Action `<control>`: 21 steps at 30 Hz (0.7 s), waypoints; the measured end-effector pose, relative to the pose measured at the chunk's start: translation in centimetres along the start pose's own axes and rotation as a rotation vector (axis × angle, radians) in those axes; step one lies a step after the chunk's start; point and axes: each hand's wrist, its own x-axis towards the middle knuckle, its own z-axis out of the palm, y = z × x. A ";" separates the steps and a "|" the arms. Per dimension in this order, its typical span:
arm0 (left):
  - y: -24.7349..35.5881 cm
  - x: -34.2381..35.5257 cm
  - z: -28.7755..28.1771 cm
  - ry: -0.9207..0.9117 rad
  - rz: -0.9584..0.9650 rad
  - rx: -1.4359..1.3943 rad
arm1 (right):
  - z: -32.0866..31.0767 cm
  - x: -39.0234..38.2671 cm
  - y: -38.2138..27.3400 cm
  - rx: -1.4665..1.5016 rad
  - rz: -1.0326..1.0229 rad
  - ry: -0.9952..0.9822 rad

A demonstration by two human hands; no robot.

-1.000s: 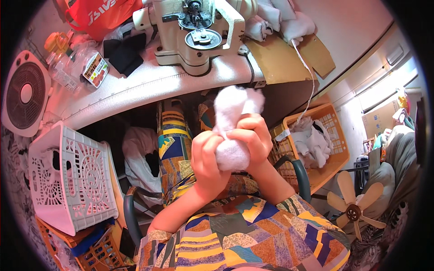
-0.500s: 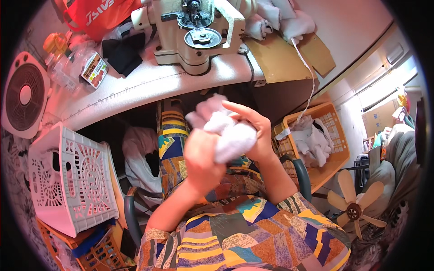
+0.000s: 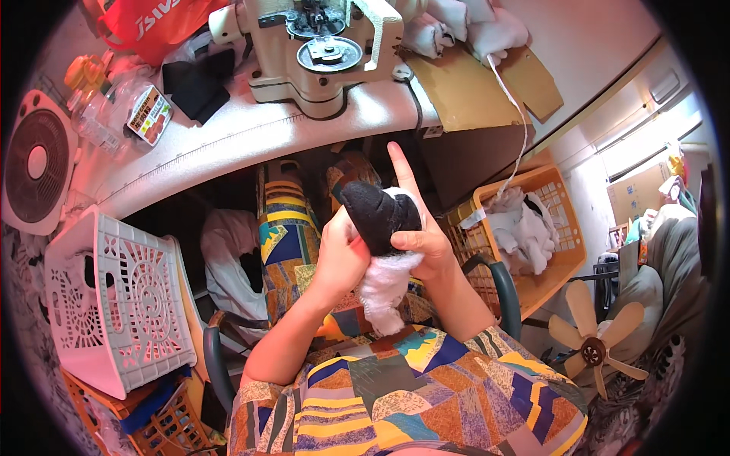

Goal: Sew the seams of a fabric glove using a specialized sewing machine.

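Above my lap is a small sewn fabric piece, black and smooth at its upper part and white and fluffy where it hangs down. My left hand grips its left side, fingers curled into the cloth. On the other side my right hand holds it too, with the thumb pressed on the black part and the index finger stretched up and away. The fingers behind the fabric are hidden. A little white shows at the top, beside the black part.
Ahead, a sewing machine stands on a white table. White stuffed pieces lie right of it near cardboard. An orange basket of white cloth is at right, above a fan. A white crate is at left.
The fabric piece has been turned over, so its black part now shows and its white fluff hangs toward me. My right index finger has straightened upward. The view has shifted slightly.
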 end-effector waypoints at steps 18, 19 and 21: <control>0.5 0.6 -1.3 0.021 -0.085 -0.039 | 0.3 -0.7 -0.4 -0.064 0.004 -0.053; 0.5 0.6 -1.4 0.010 -0.081 -0.026 | 0.5 -0.7 -0.4 -0.070 0.003 -0.047; 0.0 0.8 -1.8 -0.014 -0.105 -0.032 | 1.0 -0.6 -0.5 -0.084 0.002 -0.034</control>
